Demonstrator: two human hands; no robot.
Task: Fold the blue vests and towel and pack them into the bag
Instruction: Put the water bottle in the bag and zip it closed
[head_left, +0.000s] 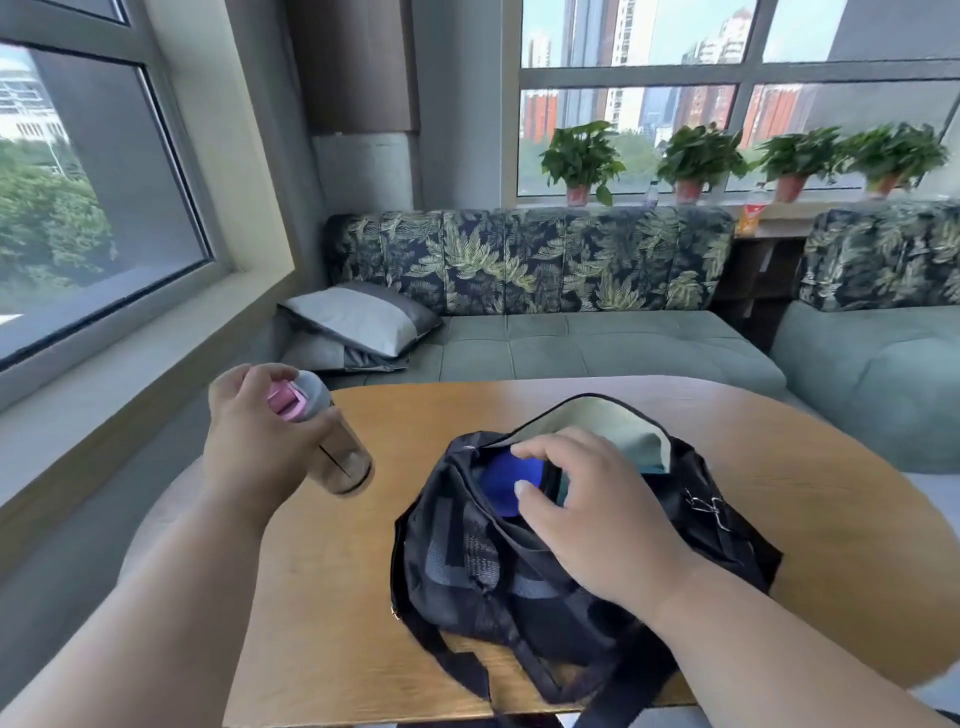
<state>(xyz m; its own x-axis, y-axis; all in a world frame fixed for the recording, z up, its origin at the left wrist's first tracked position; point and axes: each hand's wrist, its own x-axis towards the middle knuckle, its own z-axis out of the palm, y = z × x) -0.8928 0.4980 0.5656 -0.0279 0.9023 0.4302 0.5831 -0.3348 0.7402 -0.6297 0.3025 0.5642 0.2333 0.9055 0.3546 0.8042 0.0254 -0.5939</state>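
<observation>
At nine o'clock from the bag we see the left hand (254, 441) raised above the surface (363, 597), its fingers (270, 376) curled round a clear water bottle (332, 441) with a grey cap and pink latch. The bottle is tilted, cap toward the window, base toward the bag, and it hangs off the wood without touching it.

At the centre lies the black bag (519, 582), slumped on the surface with its top zip open and its pale lining flap turned up at twelve o'clock. Inside the opening we make out folded blue fabric (501, 480); whether it is a vest or the towel we cannot tell. A black strap trails from the bag toward six o'clock, over the near edge of the surface.

The right hand (587, 514) rests on the bag's open mouth, its fingers (540, 449) loosely bent and spread, the fingertips at the dark rim of the opening just beside the blue fabric. We cannot tell whether they pinch the rim or only press on it.

At twelve o'clock, beyond the surface, stands a leaf-patterned sofa (530, 260), with potted plants (582, 156) on the sill above.
</observation>
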